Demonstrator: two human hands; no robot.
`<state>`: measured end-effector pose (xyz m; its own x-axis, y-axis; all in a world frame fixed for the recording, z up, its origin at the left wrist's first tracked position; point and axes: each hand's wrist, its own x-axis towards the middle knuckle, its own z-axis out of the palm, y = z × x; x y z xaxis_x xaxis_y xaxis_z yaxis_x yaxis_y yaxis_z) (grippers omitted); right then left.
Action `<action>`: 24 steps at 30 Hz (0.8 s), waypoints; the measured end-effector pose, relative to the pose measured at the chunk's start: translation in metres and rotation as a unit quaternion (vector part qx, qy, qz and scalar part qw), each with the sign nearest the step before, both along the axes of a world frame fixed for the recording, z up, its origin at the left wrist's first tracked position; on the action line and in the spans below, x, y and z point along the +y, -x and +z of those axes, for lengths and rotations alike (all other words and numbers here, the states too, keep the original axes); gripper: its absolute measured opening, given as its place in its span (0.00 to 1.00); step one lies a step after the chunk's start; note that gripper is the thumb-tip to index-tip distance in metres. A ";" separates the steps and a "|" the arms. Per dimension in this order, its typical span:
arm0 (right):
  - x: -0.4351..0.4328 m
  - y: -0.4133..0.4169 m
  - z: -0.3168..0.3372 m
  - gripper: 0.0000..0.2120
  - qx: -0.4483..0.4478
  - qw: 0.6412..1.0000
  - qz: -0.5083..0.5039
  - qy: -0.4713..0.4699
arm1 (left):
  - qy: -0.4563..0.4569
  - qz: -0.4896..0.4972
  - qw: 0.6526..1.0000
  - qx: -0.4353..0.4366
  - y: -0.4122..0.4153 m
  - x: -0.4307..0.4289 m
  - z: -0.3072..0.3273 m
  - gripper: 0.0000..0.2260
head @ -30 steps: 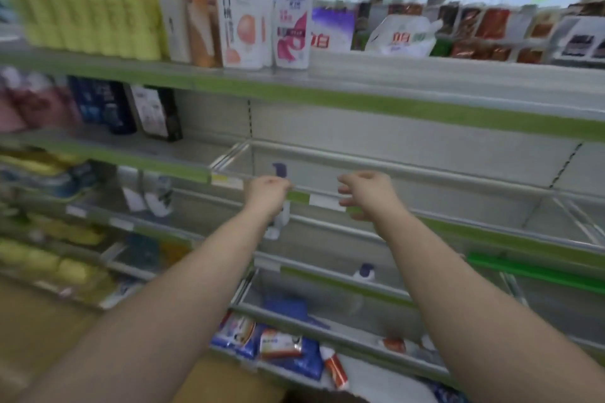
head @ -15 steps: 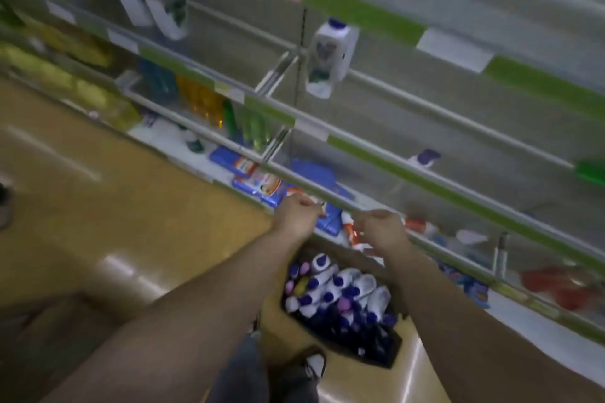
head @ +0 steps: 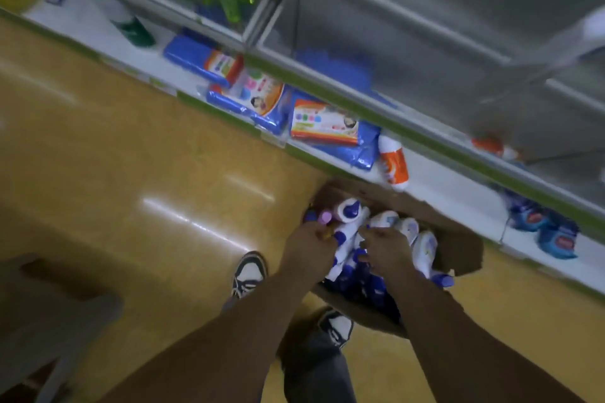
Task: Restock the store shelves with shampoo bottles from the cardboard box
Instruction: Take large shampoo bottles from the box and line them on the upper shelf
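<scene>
You are standing with your shoes [head: 248,273] on the yellow floor [head: 131,157], reaching both arms down. Your left hand [head: 307,249] and right hand [head: 386,250] are dipping among the white, blue-capped shampoo bottles [head: 422,249] in the cardboard box [head: 458,245]. You cannot tell whether the fingers are gripping anything. Beyond, blue packs [head: 327,123] are lying on the bottom shelf [head: 451,186], their labels too blurred to read.
</scene>
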<state>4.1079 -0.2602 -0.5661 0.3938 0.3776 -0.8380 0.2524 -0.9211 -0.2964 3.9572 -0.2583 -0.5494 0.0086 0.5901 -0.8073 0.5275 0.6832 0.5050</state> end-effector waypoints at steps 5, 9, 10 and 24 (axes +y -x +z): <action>0.015 -0.013 -0.116 0.15 -0.052 0.998 0.038 -0.003 | 0.025 0.004 0.999 -0.023 -0.002 -0.007 -0.082 0.16; 0.029 -0.017 -0.171 0.35 -0.075 0.995 0.071 -0.003 | 0.018 -0.013 0.999 -0.024 0.003 -0.014 -0.125 0.15; 0.031 -0.015 -0.180 0.31 -0.069 0.995 0.066 0.013 | 0.021 -0.013 0.999 -0.027 0.006 -0.018 -0.132 0.13; 0.041 -0.024 -0.201 0.24 -0.156 0.972 0.177 -0.001 | -0.018 -0.032 0.999 0.014 0.030 -0.027 -0.144 0.02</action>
